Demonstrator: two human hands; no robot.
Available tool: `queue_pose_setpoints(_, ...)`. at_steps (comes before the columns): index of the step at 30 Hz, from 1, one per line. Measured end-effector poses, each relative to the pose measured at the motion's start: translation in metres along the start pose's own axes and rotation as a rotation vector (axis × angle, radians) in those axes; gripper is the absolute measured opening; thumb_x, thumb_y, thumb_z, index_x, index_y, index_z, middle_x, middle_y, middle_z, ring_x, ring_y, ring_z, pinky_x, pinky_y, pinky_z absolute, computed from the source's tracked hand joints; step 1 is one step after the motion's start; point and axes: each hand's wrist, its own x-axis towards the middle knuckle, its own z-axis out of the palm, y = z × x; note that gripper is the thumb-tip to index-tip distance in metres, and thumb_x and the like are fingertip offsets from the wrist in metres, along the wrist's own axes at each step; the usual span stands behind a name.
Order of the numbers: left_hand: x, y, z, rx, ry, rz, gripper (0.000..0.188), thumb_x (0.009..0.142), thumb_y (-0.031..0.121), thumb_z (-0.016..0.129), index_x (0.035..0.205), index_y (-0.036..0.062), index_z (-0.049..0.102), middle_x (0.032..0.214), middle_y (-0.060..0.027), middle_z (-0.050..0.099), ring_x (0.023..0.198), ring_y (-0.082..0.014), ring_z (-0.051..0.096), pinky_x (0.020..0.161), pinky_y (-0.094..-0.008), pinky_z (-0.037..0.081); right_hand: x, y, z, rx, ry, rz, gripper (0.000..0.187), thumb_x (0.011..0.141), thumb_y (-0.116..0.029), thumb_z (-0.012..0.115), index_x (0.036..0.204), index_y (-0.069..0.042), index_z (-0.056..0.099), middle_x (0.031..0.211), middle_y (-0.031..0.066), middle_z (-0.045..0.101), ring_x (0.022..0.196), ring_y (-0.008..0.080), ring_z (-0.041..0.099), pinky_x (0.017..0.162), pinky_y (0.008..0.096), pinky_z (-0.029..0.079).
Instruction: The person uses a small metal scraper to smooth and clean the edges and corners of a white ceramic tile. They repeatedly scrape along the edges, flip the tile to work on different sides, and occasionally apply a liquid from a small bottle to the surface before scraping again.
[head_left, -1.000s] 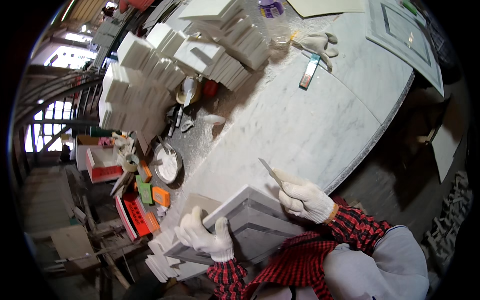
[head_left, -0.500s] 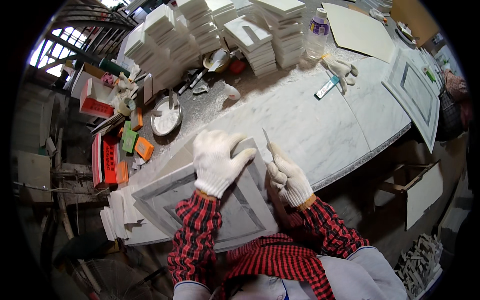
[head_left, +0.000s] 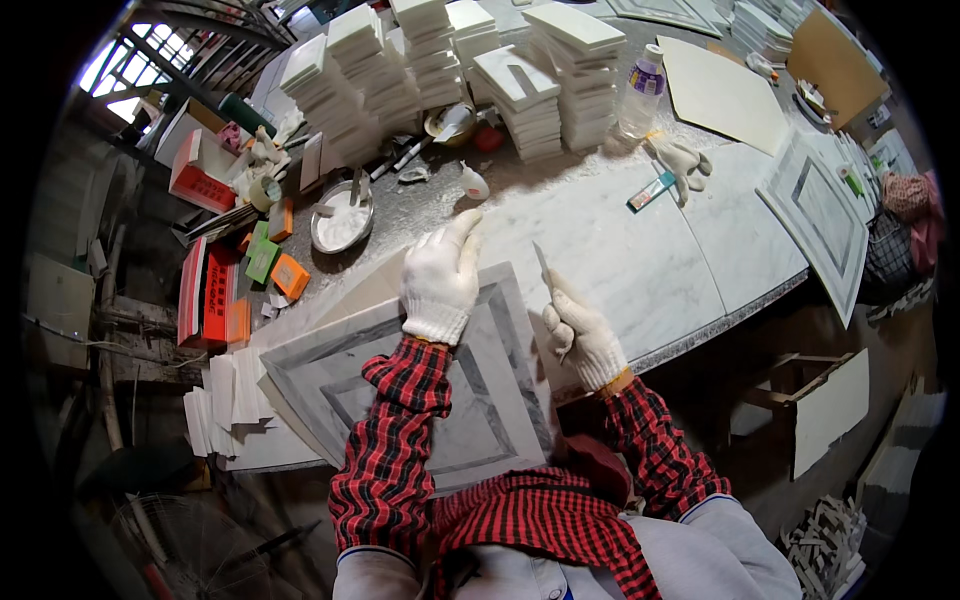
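Observation:
A square marble tile (head_left: 470, 400) with grey inlaid frames lies before me on the marble table (head_left: 640, 250). My left hand (head_left: 441, 275), in a white glove, lies flat on the tile's far edge with the fingers spread. My right hand (head_left: 583, 335), also gloved, grips a thin flat blade (head_left: 543, 267) that points up and away, just off the tile's right edge.
Stacks of white tiles (head_left: 450, 70) fill the far side of the table, with a plastic bottle (head_left: 641, 92), a metal bowl of white paste (head_left: 342, 217), loose gloves (head_left: 683, 160) and another framed tile (head_left: 825, 220) at right. Orange and green boxes (head_left: 270, 260) lie left.
My view has shifted closer over the tile. My left hand has slid up to the tile's far edge; my right hand keeps the blade by the right edge.

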Motion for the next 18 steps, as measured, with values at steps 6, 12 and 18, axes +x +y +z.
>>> queue_pose_setpoints(6, -0.025, -0.009, -0.012, 0.348, 0.124, 0.209, 0.034, 0.087, 0.019, 0.066, 0.12, 0.0107, 0.07, 0.108, -0.0089, 0.068, 0.113, -0.0288, 0.058, 0.106, -0.0496, 0.038, 0.016, -0.047, 0.001, -0.309, -0.057, -0.011, 0.054, 0.105, -0.026, 0.054, 0.149, 0.002, 0.04, 0.081, -0.0019, 0.057, 0.059, 0.0018, 0.046, 0.053, 0.016, 0.038)
queue_pose_setpoints(12, -0.075, -0.011, -0.019, 0.541, 0.096, -0.001, 0.056, 0.088, 0.035, 0.069, 0.134, 0.0049, 0.059, 0.123, -0.0133, 0.061, 0.122, -0.0309, 0.051, 0.114, -0.0559, 0.027, 0.062, -0.094, 0.003, -0.663, -0.17, 0.088, 0.04, 0.102, -0.029, 0.058, 0.131, -0.001, 0.061, 0.077, -0.0042, 0.058, 0.057, 0.0031, 0.045, 0.052, 0.0193, 0.036)
queue_pose_setpoints(18, -0.08, -0.009, -0.015, 0.481, 0.138, -0.04, 0.069, 0.086, 0.032, 0.072, 0.142, 0.0001, 0.049, 0.127, -0.0151, 0.059, 0.127, -0.032, 0.05, 0.115, -0.0584, 0.025, 0.118, -0.096, 0.015, -0.771, -0.441, 0.234, 0.035, 0.098, -0.032, 0.065, 0.12, -0.005, 0.068, 0.071, -0.0064, 0.056, 0.054, 0.0028, 0.043, 0.048, 0.0199, 0.032)
